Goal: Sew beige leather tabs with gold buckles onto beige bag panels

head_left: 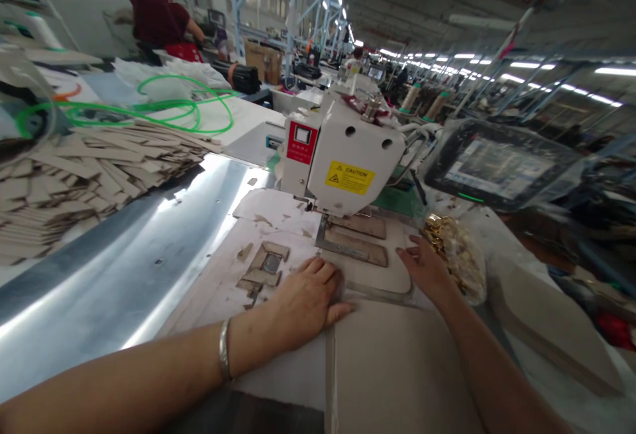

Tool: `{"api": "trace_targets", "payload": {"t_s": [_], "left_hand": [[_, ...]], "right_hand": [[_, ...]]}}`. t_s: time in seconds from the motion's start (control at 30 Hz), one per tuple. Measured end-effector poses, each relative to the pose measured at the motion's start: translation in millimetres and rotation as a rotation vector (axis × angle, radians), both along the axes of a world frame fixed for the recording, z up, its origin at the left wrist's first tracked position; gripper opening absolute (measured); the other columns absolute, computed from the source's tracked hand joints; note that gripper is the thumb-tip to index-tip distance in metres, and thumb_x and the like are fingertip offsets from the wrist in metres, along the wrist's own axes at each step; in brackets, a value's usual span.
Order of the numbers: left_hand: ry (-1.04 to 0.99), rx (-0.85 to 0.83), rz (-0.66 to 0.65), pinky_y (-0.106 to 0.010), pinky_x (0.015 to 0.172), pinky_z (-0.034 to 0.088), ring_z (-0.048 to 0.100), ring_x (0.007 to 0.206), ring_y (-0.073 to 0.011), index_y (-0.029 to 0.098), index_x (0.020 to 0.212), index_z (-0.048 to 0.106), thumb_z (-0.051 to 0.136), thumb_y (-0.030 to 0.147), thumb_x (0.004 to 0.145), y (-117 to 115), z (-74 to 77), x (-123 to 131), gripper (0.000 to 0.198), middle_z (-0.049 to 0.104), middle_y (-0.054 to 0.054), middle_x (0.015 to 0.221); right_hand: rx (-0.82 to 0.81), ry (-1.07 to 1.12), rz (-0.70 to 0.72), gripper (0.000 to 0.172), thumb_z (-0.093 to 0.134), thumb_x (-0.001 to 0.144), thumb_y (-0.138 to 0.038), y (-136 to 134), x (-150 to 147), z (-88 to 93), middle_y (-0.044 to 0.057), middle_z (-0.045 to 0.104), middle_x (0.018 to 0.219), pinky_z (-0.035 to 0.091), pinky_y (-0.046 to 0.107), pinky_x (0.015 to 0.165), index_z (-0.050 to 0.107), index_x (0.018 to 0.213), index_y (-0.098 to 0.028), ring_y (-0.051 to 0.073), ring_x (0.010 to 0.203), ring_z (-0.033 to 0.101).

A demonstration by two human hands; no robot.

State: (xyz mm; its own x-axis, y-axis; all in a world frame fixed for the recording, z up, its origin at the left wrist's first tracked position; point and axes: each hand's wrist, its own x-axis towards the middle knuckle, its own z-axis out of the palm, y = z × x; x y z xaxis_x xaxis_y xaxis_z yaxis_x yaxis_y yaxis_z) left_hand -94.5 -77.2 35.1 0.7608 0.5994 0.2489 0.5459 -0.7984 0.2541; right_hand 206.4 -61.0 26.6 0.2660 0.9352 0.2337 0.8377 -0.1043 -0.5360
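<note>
A white sewing machine head (355,149) with a yellow caution label stands over a flat beige panel (392,281). On the panel lies a metal clamp frame (348,248) with long slots. My left hand (308,291) rests palm down at the panel's left edge, thumb apart from the fingers, with nothing visible in it. At the panel's right edge is my right hand (424,263); its fingers are slightly bent and apart, touching or just over the edge. Nearer to me, a stack of beige sheets (397,368) lies between my forearms.
Many beige strips (99,162) are heaped at the left beside a shiny metal plate (124,255). A bag of gold-coloured parts (454,255), a screen (497,165) and more beige pieces (556,321) are on the right. A person in dark red (159,13) sits at the back left.
</note>
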Motion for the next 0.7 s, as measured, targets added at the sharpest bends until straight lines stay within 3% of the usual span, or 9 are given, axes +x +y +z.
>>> {"api": "trace_targets", "payload": {"t_s": [0.1,0.2,0.3,0.4,0.7], "left_hand": [[0.007,0.02,-0.032,-0.041,0.094,0.044,0.051,0.098,-0.0256,0.015,0.119,0.061,0.041,0.052,0.098,6,0.3,-1,0.047,0.057,-0.008,0.101],[0.001,0.019,-0.037,-0.043,0.099,0.041,0.05,0.102,-0.0263,0.019,0.125,0.059,0.042,0.053,0.097,8,-2.6,-1,0.047,0.056,-0.008,0.103],[-0.003,0.028,-0.044,-0.045,0.105,0.036,0.049,0.106,-0.0266,0.021,0.129,0.058,0.041,0.053,0.097,8,-5.7,-1,0.048,0.055,-0.008,0.106],[-0.003,0.038,-0.044,-0.045,0.104,0.036,0.049,0.107,-0.0263,0.022,0.131,0.057,0.039,0.053,0.098,8,-6.8,-1,0.049,0.055,-0.008,0.107],[0.017,0.027,-0.043,-0.045,0.1,0.039,0.049,0.101,-0.0256,0.021,0.121,0.061,0.041,0.053,0.097,9,-3.1,1,0.044,0.055,-0.007,0.102]], "right_hand": [[0.005,-0.084,0.152,0.056,0.05,0.087,-0.045,-41,0,13.3,0.019,0.065,0.125,0.053,0.046,0.093,0.057,0.132,-0.012,0.029,0.109,0.066],[-0.115,-0.199,0.366,0.049,0.044,0.094,-0.043,-81,-7,11.6,0.012,0.053,0.142,0.037,0.048,0.113,0.06,0.133,-0.018,0.027,0.134,0.047],[-0.174,-0.295,0.4,0.051,0.04,0.096,-0.041,-101,-14,-1.5,0.009,0.045,0.148,0.033,0.05,0.115,0.054,0.14,-0.019,0.026,0.139,0.04],[-0.155,-0.354,0.371,0.052,0.037,0.097,-0.041,-101,-17,-10.3,0.01,0.044,0.149,0.033,0.051,0.115,0.052,0.141,-0.017,0.026,0.139,0.039],[-0.063,-0.308,0.368,0.047,0.041,0.098,-0.039,-104,-22,-6.4,0.014,0.054,0.141,0.039,0.05,0.112,0.061,0.132,-0.013,0.028,0.136,0.045]]}}
